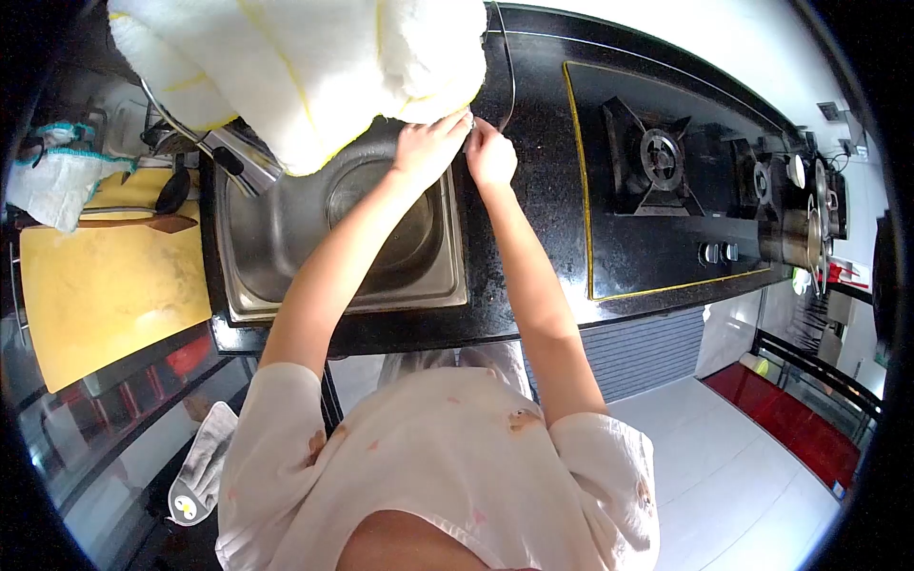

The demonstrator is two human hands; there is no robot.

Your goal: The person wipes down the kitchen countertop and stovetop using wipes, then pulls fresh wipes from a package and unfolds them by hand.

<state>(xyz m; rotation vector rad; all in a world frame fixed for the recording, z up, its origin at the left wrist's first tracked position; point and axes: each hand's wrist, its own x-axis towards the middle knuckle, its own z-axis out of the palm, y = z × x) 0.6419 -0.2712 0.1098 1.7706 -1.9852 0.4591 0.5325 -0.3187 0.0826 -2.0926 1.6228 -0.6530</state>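
A large white fluffy cloth-like item with yellow edging (314,67) bulges over the back of the steel sink (233,238). My left hand (431,150) reaches across the sink to the lower right edge of the fluffy item, its fingers drawn together. Close beside it, my right hand (491,155) is closed over the black counter. The fingertips of both hands meet around something small that I cannot make out. A thin dark cord (511,71) runs down from the back and ends up close to my right hand.
Left of the sink lies a yellow board (114,285) with a wooden spoon (167,224) and a black ladle (174,190). The faucet (243,167) is partly covered. A gas stove (662,160) is at right, with pots (800,238) farther along.
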